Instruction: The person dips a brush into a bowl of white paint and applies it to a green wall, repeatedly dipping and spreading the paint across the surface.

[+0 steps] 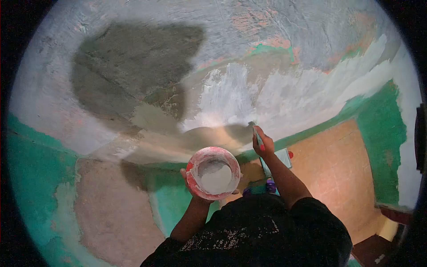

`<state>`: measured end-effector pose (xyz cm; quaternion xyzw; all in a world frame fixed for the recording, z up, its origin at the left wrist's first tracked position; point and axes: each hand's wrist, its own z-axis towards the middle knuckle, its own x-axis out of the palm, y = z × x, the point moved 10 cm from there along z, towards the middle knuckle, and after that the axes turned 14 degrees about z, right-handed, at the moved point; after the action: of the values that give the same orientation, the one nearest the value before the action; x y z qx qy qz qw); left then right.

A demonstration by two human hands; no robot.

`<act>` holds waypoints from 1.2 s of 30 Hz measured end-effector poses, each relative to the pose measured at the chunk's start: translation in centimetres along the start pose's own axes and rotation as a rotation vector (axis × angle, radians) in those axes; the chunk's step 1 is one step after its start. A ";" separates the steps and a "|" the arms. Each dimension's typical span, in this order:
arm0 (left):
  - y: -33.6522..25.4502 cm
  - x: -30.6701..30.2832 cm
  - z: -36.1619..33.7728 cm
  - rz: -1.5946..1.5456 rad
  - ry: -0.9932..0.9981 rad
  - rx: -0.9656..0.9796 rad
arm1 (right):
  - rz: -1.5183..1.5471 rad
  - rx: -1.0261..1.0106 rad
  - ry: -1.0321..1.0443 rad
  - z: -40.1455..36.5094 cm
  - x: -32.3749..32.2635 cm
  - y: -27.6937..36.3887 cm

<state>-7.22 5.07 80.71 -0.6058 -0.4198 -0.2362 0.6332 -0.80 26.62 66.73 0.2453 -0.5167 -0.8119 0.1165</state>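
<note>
My left hand (190, 181) is wrapped round a round red tub (191, 183) from below, its fingertips showing at the far side. Inside the tub lies thick white paint (216, 179), with dried smears around the rim. To the right, my right hand (264, 144) is closed on a paintbrush (259, 137) whose handle has a red end. Its dark tip is close to the lower edge of the wall's white patch. Fresh white strokes (224, 95) spread over the grey, patchy wall (147, 35) in front of me.
A light-coloured panel (280, 161) with a red round thing (291, 154) beside it is below my right forearm. Green paint (389, 138) covers the wall at both sides. The floor (333, 173) is orange-brown on the right. A large shadow falls on the upper left wall.
</note>
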 end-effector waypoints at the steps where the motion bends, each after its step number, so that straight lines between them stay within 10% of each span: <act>1: -0.2 -0.4 -0.1 -0.011 0.005 0.003 | 0.050 -0.025 -0.014 0.2 -0.3 1.5; 6: -0.4 -0.9 0.4 -0.005 0.095 0.008 | 0.197 -0.303 -0.179 2.5 -2.4 9.1; 36: -0.1 -1.0 -0.6 0.076 0.009 0.098 | -0.079 -0.308 -0.084 4.1 0.6 8.0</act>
<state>-7.66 4.26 79.95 -0.5886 -0.4049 -0.1938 0.6724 -3.96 26.04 75.17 0.2105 -0.3805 -0.8950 0.0989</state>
